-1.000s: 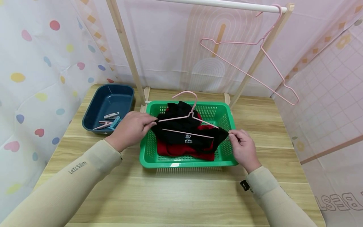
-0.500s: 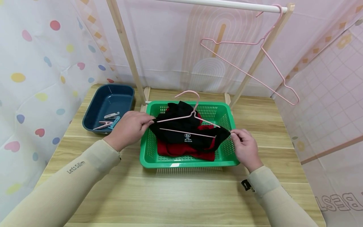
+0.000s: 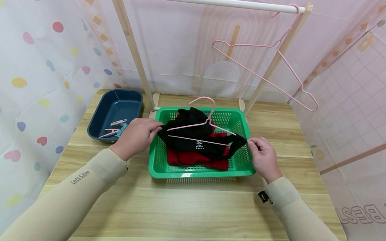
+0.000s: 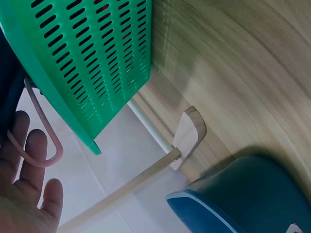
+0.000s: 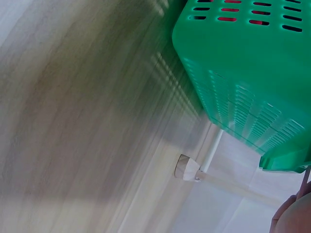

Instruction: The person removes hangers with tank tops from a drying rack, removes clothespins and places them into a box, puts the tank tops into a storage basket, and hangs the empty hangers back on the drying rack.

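Observation:
A pink hanger (image 3: 209,119) lies through the neck of a black top (image 3: 181,143), which has a white printed label inside. My left hand (image 3: 136,136) pinches the top's left shoulder at that end of the hanger. At the opposite end my right hand (image 3: 265,157) pinches the right shoulder, and a black strap hangs in a loop there. Both are above a green basket (image 3: 202,174) holding red cloth (image 3: 187,159) and more black fabric. In the left wrist view the hanger's rounded end (image 4: 54,141) crosses the fingers. The right wrist view shows only a sliver of the hand (image 5: 294,216).
Left of the basket, a dark blue tub (image 3: 102,110) holds several clothespins (image 3: 120,129). Behind stands a wooden rack with a white rail (image 3: 241,4). Another pink hanger (image 3: 278,47) hangs from its right end. A wooden table (image 3: 181,211) lies beneath everything.
My hands have drawn slightly apart, stretching the black top wider along the hanger. The hanger's hook has shifted a little to the right.

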### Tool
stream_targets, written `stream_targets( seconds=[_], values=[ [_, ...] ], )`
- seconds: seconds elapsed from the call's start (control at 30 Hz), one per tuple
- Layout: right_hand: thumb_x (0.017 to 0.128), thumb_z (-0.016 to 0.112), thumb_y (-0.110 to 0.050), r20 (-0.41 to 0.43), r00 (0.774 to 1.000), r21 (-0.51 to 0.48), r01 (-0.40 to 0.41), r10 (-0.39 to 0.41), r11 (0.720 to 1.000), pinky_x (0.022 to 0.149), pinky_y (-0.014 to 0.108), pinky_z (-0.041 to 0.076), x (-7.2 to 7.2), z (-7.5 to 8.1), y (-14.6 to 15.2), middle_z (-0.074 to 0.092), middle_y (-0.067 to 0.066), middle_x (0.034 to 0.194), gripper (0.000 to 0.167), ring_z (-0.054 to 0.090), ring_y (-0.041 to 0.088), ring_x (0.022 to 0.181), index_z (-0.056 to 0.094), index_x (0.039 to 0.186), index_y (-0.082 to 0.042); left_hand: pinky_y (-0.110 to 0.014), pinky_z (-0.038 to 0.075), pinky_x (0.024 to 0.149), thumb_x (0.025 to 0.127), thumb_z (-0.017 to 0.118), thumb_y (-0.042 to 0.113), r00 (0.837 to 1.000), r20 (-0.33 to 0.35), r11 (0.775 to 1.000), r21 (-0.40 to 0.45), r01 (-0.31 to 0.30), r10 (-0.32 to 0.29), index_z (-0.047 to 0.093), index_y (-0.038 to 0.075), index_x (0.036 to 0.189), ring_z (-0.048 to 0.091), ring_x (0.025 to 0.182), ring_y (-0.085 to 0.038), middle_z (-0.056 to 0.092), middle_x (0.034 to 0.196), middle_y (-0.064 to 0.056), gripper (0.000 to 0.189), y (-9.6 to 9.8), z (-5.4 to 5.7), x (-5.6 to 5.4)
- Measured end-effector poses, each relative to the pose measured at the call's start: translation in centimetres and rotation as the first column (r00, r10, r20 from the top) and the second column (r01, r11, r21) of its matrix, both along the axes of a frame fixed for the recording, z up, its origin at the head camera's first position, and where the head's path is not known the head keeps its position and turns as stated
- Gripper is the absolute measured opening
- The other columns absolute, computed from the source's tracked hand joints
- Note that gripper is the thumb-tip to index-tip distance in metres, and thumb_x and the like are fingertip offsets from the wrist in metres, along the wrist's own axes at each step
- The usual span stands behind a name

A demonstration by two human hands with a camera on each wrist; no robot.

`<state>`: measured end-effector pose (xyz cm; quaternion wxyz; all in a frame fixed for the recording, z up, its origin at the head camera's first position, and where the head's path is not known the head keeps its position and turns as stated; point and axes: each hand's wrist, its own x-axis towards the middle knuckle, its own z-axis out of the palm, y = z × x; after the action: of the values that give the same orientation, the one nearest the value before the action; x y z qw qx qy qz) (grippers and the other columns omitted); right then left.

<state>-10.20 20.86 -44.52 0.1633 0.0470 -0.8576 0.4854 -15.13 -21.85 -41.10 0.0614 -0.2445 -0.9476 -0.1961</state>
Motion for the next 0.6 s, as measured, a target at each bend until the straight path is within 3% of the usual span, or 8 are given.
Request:
stream_targets(
  seconds=[0.23,0.6],
  values=[
    [0.103,0.064,-0.003,0.012,1.0,-0.015,0.004,-0.004,1.0,0.07,0.015,0.041,-0.01,-0.03,0.31,0.06,-0.007,0.087,0.014,0.049,0.003,0.082,0.077,0.102,0.003,-0.056,0.053,0.101,0.11,0.055,0.02,0.999,0.028,1.0,0.009,-0.022,0.021,0.074,0.009,0.125,0.072,0.109,-0.03,0.078,0.117,-0.01,0.027,-0.11,-0.18,0.04],
    [0.104,0.064,-0.003,0.037,0.999,-0.038,0.023,-0.022,0.999,0.07,0.015,0.042,-0.05,0.09,0.51,0.059,-0.009,0.088,0.015,0.05,0.004,0.083,0.076,0.102,0.004,-0.056,0.053,0.104,0.111,0.053,0.018,0.998,0.049,0.999,0.018,-0.047,0.046,0.073,0.008,0.128,0.072,0.113,-0.032,0.077,0.122,-0.013,0.028,-0.14,-0.28,0.04]
  ],
)
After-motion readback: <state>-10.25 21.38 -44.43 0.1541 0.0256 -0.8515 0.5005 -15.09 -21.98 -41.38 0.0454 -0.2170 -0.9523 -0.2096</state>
